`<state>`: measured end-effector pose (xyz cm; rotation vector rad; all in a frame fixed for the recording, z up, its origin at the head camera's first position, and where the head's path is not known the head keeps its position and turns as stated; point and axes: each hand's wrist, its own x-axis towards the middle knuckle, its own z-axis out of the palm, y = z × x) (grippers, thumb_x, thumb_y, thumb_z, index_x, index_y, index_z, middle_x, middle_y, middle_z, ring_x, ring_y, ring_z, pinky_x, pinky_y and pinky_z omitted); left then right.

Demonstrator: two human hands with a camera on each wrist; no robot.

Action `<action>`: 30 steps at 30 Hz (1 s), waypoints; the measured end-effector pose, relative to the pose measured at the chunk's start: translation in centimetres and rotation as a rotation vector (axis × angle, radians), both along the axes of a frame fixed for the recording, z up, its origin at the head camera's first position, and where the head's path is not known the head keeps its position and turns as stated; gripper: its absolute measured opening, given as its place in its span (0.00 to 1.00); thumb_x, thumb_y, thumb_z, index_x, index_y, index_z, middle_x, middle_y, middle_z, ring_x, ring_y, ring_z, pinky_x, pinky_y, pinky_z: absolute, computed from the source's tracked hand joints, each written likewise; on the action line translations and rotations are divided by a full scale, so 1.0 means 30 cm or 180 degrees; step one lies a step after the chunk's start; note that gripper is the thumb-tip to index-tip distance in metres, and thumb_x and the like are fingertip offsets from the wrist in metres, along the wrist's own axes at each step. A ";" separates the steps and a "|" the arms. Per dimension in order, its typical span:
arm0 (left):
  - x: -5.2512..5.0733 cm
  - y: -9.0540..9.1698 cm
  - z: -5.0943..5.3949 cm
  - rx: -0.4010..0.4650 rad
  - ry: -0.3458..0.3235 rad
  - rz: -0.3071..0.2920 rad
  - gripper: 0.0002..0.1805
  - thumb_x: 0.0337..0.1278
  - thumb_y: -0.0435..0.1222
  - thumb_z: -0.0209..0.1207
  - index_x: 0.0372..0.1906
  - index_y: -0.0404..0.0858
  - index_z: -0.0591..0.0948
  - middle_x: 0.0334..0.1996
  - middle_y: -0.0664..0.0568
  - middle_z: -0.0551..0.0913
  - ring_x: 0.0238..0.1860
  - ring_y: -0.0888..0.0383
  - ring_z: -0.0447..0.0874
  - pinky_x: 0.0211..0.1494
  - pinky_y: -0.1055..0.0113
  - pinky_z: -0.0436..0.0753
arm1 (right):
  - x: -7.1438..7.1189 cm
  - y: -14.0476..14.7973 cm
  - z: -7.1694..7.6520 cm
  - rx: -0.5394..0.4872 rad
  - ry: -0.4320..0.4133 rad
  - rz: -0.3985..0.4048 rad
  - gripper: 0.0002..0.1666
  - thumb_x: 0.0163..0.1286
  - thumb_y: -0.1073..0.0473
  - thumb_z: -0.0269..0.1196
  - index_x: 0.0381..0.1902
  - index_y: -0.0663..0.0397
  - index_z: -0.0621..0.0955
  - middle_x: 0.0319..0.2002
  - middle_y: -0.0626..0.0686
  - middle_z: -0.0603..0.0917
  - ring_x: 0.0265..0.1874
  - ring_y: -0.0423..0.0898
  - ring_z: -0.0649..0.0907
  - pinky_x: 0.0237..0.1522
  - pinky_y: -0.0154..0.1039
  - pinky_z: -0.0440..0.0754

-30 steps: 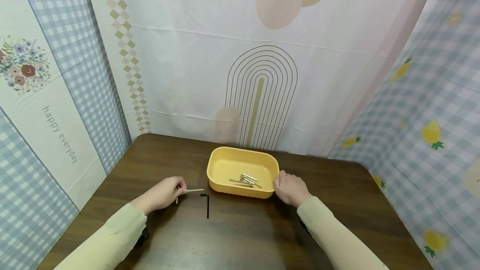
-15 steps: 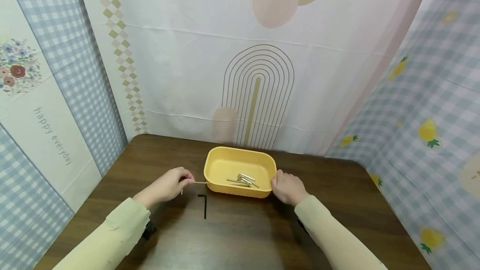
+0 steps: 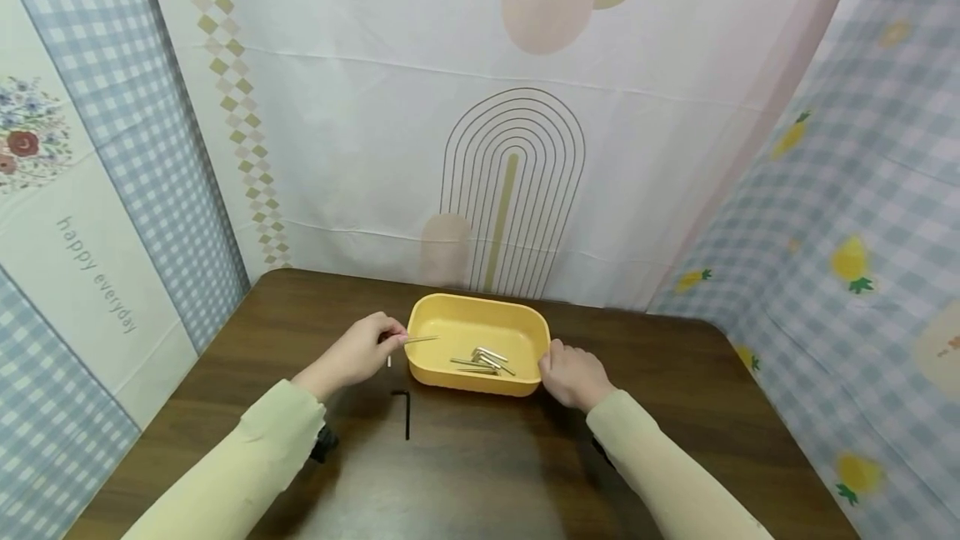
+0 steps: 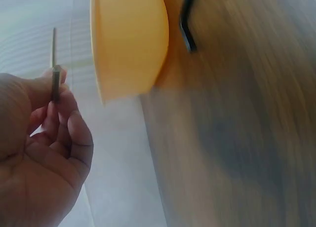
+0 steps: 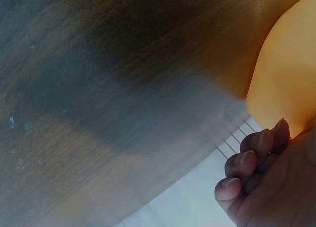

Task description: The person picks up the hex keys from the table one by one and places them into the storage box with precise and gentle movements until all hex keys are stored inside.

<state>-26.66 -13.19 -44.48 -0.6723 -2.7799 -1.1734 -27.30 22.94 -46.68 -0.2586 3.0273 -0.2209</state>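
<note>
My left hand (image 3: 363,354) pinches a metallic L-shaped hex key (image 3: 422,339) between thumb and fingers. The key's long arm reaches over the left rim of a yellow tray (image 3: 463,381); its short arm points down outside. In the left wrist view that hex key (image 4: 56,84) sits at the fingertips, level with the tray's side (image 4: 128,44). My right hand (image 3: 576,375) grips the tray's right end, fingers curled at the rim; the thumb's hold is partly hidden. Several metallic hex keys (image 3: 486,360) lie in a loose heap inside the tray, toward its front right.
A black hex key (image 3: 407,419) lies on the brown wooden table (image 3: 465,473), in front of the tray's left corner. Patterned cloth (image 3: 360,148) hangs behind the table and along both sides.
My left hand has moved right and away from me, bringing its hex key from beside the tray to over the left rim. My right hand stays on the tray; the view shifts slightly.
</note>
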 end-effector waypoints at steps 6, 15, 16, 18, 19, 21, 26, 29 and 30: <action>-0.036 0.118 -0.009 0.0014 0.0057 0.0041 0.06 0.64 0.35 0.59 0.32 0.39 0.82 0.30 0.53 0.74 0.30 0.59 0.71 0.36 0.63 0.73 | 0.001 -0.001 0.001 0.0008 0.0020 -0.0046 0.22 0.76 0.52 0.38 0.44 0.62 0.74 0.27 0.51 0.74 0.23 0.47 0.74 0.34 0.46 0.74; -0.079 0.215 -0.047 -0.0410 0.0197 -0.0021 0.06 0.63 0.34 0.61 0.33 0.35 0.84 0.30 0.55 0.75 0.30 0.61 0.73 0.38 0.63 0.76 | 0.007 -0.003 0.001 -0.0034 0.0009 -0.0067 0.22 0.76 0.51 0.38 0.44 0.61 0.73 0.27 0.51 0.74 0.23 0.47 0.74 0.33 0.47 0.74; -0.082 0.218 -0.050 -0.0495 0.0256 -0.0055 0.06 0.62 0.33 0.61 0.32 0.36 0.84 0.30 0.55 0.75 0.30 0.60 0.72 0.38 0.63 0.75 | 0.007 -0.004 0.000 -0.0028 0.0011 -0.0071 0.22 0.76 0.51 0.38 0.44 0.61 0.73 0.27 0.51 0.74 0.23 0.48 0.74 0.33 0.47 0.73; -0.086 0.221 -0.056 -0.0637 0.0318 -0.0114 0.05 0.62 0.33 0.61 0.32 0.37 0.85 0.29 0.55 0.75 0.31 0.60 0.72 0.39 0.63 0.75 | 0.006 -0.005 -0.003 -0.0011 0.0019 -0.0071 0.22 0.76 0.51 0.38 0.43 0.61 0.73 0.27 0.51 0.74 0.23 0.47 0.74 0.33 0.47 0.73; -0.086 0.222 -0.058 -0.0691 0.0317 -0.0137 0.05 0.62 0.33 0.61 0.32 0.37 0.85 0.29 0.55 0.75 0.31 0.60 0.72 0.39 0.63 0.75 | 0.005 -0.005 -0.004 -0.0008 0.0022 -0.0071 0.22 0.76 0.51 0.38 0.43 0.61 0.73 0.26 0.51 0.74 0.23 0.47 0.74 0.33 0.47 0.73; -0.086 0.224 -0.062 -0.0792 0.0327 -0.0158 0.05 0.61 0.34 0.62 0.32 0.39 0.85 0.30 0.56 0.77 0.33 0.60 0.74 0.39 0.63 0.76 | 0.005 -0.004 -0.006 0.0004 0.0035 -0.0062 0.22 0.76 0.51 0.38 0.43 0.61 0.73 0.26 0.51 0.74 0.23 0.47 0.74 0.32 0.47 0.73; -0.084 0.226 -0.063 -0.0881 0.0342 -0.0158 0.04 0.60 0.34 0.63 0.31 0.41 0.86 0.32 0.57 0.82 0.48 0.53 0.80 0.49 0.59 0.77 | 0.004 -0.003 -0.008 0.0017 0.0063 -0.0063 0.21 0.76 0.51 0.38 0.42 0.60 0.73 0.26 0.51 0.74 0.23 0.48 0.74 0.32 0.47 0.73; -0.082 0.228 -0.059 -0.0877 0.0346 -0.0161 0.04 0.60 0.34 0.63 0.31 0.42 0.85 0.32 0.57 0.83 0.50 0.52 0.81 0.52 0.59 0.77 | 0.005 -0.003 -0.006 0.0015 0.0065 -0.0075 0.21 0.76 0.51 0.38 0.41 0.60 0.73 0.26 0.51 0.74 0.22 0.48 0.73 0.32 0.47 0.73; -0.082 0.229 -0.060 -0.0861 0.0353 -0.0165 0.04 0.60 0.34 0.63 0.31 0.42 0.86 0.32 0.57 0.83 0.49 0.52 0.81 0.51 0.59 0.77 | 0.006 -0.003 -0.006 0.0016 0.0059 -0.0081 0.21 0.76 0.51 0.38 0.41 0.60 0.73 0.26 0.51 0.74 0.23 0.48 0.74 0.32 0.47 0.73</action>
